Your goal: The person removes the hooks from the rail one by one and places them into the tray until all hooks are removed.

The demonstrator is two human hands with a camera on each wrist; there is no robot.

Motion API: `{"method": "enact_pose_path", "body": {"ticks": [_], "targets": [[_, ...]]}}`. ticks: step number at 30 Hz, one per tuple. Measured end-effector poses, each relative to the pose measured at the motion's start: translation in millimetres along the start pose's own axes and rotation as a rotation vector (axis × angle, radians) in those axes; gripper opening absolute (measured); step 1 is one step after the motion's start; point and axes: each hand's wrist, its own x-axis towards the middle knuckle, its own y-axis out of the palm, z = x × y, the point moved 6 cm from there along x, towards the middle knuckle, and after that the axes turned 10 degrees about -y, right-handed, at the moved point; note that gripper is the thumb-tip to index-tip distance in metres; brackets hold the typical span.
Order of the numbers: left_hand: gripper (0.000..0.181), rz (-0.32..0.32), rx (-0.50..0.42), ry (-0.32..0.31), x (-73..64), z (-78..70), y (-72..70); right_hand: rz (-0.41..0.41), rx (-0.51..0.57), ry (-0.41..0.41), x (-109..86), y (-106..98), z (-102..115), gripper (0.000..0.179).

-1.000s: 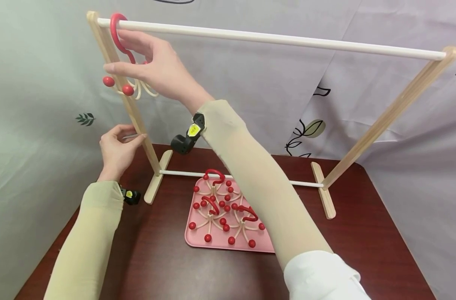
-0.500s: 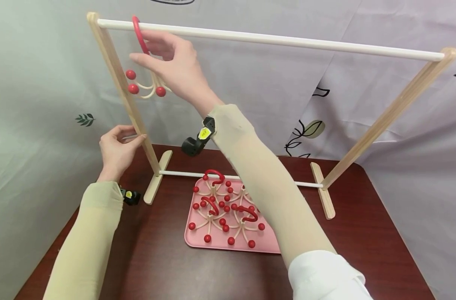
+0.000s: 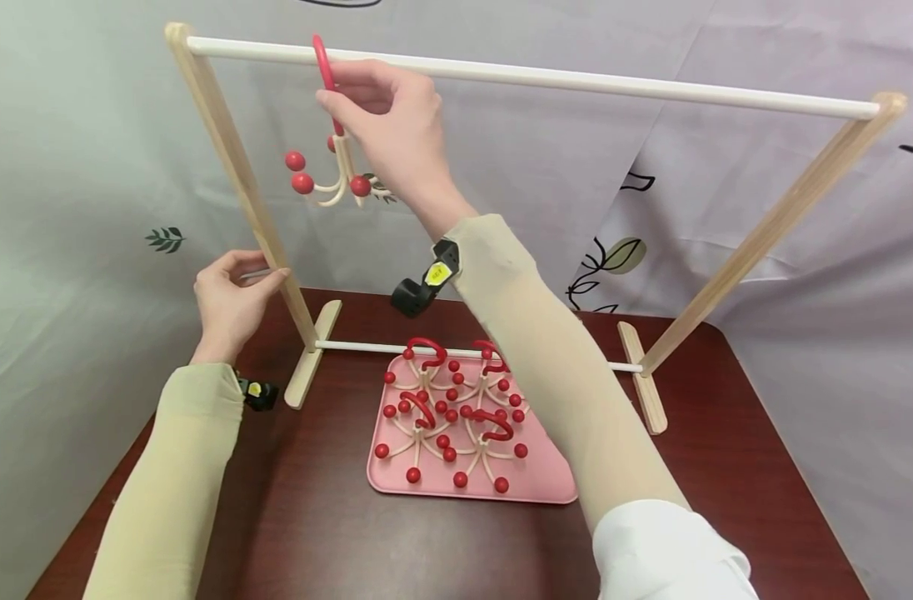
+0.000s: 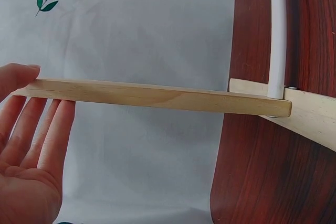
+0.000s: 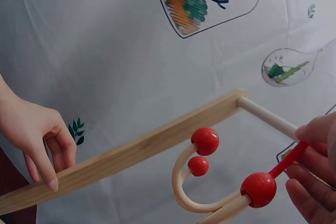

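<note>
My right hand (image 3: pixel 400 125) pinches the red hook of a small hanger (image 3: pixel 341 171) with curved wooden arms tipped by red balls. The hook's top loops over the white rail (image 3: pixel 539 75) of a wooden rack, left of its middle. In the right wrist view, thumb and fingers lie on either side of the red hook (image 5: pixel 289 159), close to the rail. Lower down, my left hand (image 3: pixel 231 296) grips the rack's left post (image 3: pixel 235 158). The left wrist view has the thumb on one side of that post (image 4: pixel 157 95) and the fingertips on the other.
A pink tray (image 3: pixel 546 479) on the dark table (image 3: pixel 314 500) bears several more hangers (image 3: pixel 419 429) with red hooks, partly behind the right sleeve. The rack's right post (image 3: pixel 771 225) leans outward in view. Its lower white rod (image 3: pixel 366 346) passes behind the tray. Patterned cloth hangs behind.
The right hand has moved rightward along the rail, and the hanger's hook has come with it, away from the left post. The left hand keeps its place on the post.
</note>
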Motion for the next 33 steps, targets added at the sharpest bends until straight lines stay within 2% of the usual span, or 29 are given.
{"method": "enact_pose_path", "body": {"ticks": [11,18,23,33], "targets": [[0.037,0.012,0.003,-0.010,0.0,0.9,3.4,-0.044,0.017,0.047,-11.4,-27,9,0.019],[0.037,0.014,-0.004,-0.007,-0.5,-2.1,5.6,-0.083,0.018,0.078,-15.9,-36,12,0.016],[0.036,0.011,-0.009,0.002,-0.9,-3.4,6.6,-0.120,-0.002,0.032,-17.5,-43,14,0.016],[0.034,0.006,-0.016,0.011,-1.9,-4.6,6.0,-0.169,0.081,-0.072,-23.7,-64,31,0.014]]}}
